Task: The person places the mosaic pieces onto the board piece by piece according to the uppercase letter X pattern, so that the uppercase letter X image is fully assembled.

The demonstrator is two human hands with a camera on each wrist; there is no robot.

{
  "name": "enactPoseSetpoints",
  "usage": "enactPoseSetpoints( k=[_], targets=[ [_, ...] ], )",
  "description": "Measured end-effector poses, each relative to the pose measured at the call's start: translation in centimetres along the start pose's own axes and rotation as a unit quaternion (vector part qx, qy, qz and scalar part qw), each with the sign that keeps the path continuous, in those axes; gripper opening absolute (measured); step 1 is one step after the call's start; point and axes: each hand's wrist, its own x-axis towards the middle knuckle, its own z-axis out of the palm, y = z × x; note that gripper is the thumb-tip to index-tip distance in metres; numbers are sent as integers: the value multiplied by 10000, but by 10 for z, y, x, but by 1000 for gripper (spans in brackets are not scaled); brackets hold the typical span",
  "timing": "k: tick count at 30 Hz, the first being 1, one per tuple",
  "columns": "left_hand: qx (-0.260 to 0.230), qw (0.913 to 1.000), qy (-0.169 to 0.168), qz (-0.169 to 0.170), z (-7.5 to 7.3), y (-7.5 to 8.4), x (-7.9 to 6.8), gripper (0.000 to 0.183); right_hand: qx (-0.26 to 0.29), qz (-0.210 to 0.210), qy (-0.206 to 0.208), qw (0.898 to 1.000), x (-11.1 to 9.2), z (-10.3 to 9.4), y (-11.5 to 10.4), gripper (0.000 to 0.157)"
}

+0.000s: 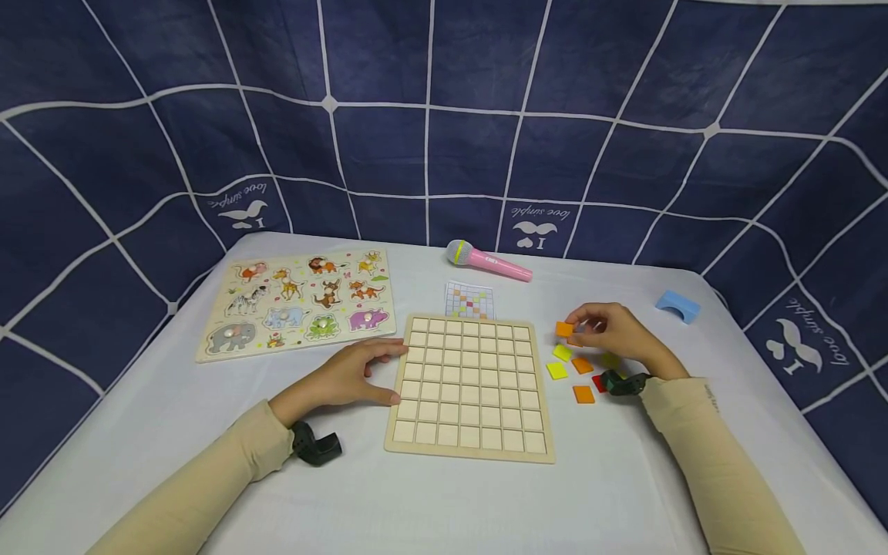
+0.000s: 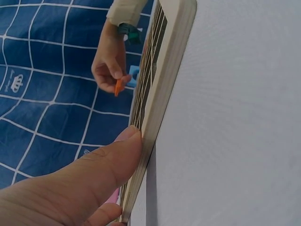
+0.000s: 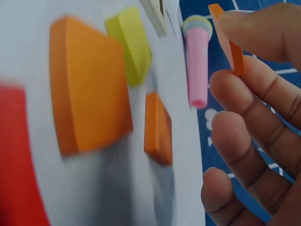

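Note:
My left hand (image 1: 344, 375) rests at the left edge of a wooden grid board (image 1: 469, 393). In the left wrist view its thumb (image 2: 110, 160) presses the board's side. Every visible square recess of the board is bare. Off to the board's right, my right hand (image 1: 613, 333) pinches an orange square tile (image 3: 230, 42) between thumb and fingers, above the table. Below that hand lie loose tiles: a yellow one (image 1: 557, 371), an orange one (image 1: 583, 395) and several others. The wrist partly covers a red tile (image 1: 599, 383).
A printed colour-grid card (image 1: 469, 299) lies against the board's far edge. Behind it is a pink toy microphone (image 1: 492, 262). An animal peg puzzle (image 1: 305, 304) occupies the left side, and a blue arch block (image 1: 678, 306) the far right. Dark blue gridded cloth (image 1: 472, 62) hangs behind the table.

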Motion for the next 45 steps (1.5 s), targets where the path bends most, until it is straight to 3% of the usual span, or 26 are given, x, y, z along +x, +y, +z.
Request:
enactPoseSetpoints(
  k=[18, 32, 45],
  targets=[
    [13, 10000, 29, -5, 1, -1, -2, 82, 1053, 16, -84, 9944, 2, 21, -19, 29],
    [18, 10000, -12, -21, 0, 0, -2, 82, 814, 3, -39, 9967, 5, 37, -28, 26],
    [19, 10000, -34, -63, 1, 1, 0, 82, 729, -293, -96, 9969, 9, 41, -40, 24]
  ],
)
